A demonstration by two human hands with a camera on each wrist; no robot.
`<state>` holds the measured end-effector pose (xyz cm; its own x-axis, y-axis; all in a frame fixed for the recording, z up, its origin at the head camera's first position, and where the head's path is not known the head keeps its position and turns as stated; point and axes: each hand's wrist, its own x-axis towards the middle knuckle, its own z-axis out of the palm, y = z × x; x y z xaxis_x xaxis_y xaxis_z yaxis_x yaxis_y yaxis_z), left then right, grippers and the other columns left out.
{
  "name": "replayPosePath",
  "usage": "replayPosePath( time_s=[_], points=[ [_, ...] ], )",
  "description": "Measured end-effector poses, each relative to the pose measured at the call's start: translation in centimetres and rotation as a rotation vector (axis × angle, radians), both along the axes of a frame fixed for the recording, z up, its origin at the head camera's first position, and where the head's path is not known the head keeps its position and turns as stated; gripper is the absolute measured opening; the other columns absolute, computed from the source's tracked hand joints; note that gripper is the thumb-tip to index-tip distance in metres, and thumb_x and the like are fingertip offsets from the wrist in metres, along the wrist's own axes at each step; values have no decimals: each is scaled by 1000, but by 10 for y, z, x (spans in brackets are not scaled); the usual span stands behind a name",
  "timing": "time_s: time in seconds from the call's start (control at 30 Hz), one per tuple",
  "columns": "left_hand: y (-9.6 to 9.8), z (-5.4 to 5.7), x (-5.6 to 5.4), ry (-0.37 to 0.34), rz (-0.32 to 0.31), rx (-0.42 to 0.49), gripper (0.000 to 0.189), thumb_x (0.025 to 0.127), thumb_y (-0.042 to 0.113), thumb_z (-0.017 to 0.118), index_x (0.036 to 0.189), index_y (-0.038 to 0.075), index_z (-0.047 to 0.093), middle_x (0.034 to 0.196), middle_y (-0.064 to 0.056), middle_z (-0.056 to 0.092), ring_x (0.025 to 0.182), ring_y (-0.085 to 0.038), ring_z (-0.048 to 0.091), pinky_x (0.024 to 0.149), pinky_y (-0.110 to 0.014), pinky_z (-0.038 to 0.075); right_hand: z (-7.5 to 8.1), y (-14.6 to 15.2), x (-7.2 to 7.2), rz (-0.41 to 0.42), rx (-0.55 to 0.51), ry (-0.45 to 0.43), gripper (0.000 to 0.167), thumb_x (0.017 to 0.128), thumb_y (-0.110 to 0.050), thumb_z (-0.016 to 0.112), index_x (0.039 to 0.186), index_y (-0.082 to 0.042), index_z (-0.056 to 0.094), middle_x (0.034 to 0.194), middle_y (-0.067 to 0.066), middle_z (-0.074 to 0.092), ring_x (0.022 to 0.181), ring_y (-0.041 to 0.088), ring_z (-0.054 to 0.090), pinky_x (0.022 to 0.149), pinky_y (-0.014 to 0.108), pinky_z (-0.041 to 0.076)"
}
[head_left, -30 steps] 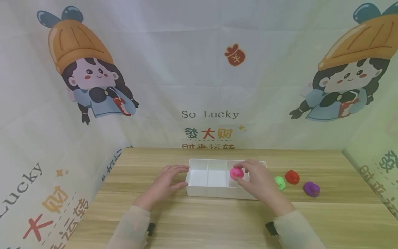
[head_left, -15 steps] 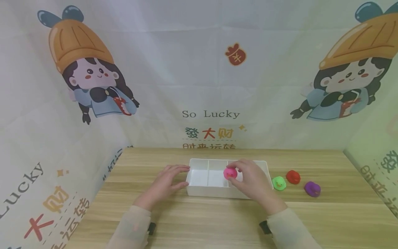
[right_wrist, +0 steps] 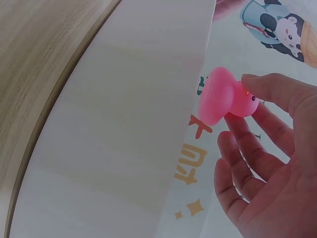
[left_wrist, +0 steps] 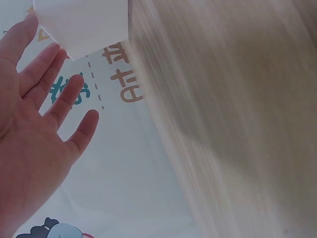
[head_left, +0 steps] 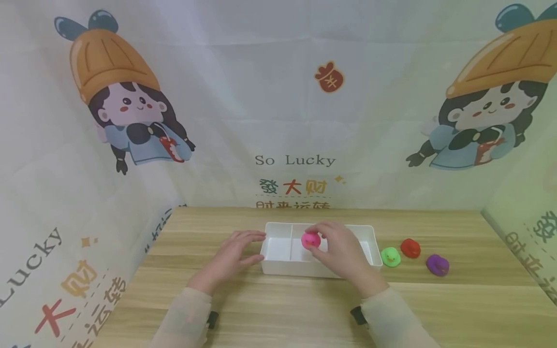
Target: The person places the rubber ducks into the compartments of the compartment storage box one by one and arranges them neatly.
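Observation:
My right hand (head_left: pixel 341 249) pinches a pink rubber duck (head_left: pixel 310 239) between thumb and fingers, over the middle part of a white divided box (head_left: pixel 300 268). The right wrist view shows the duck (right_wrist: pixel 217 97) upside the thumb tip, its body pointing left and its head within the pinch. At the box's left end is my left hand (head_left: pixel 227 260), with fingers spread and fingertips at the end wall. In the left wrist view, straight fingers of that hand (left_wrist: pixel 39 119) reach to the box's white wall (left_wrist: pixel 86 27).
Right of the box a green duck (head_left: pixel 390 257), a red duck (head_left: pixel 410 248) and a purple duck (head_left: pixel 437 265) lie on the wooden table (head_left: pixel 287 309). A printed cloth (head_left: pixel 226 121) hangs behind the table and along both sides.
My right hand has carried the pink duck leftward, from the box's right part to its middle part. More of the green duck shows now. My left hand has stayed at the box's end.

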<state>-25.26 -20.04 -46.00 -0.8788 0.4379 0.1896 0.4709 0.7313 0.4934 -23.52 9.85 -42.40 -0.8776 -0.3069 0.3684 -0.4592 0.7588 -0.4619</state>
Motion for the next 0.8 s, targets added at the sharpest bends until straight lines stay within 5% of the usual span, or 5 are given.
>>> replayPosePath(
  time_s=[0.8],
  points=[
    [2, 0, -2, 2, 1, 14, 50, 94, 23, 76, 140, 10, 62, 150, -8, 58, 141, -34, 48, 118, -68, 32, -5, -30, -10, 6, -33, 7, 32, 86, -28, 85, 116, -20, 75, 118, -1, 73, 111, 22, 64, 95, 41, 57]
  ],
)
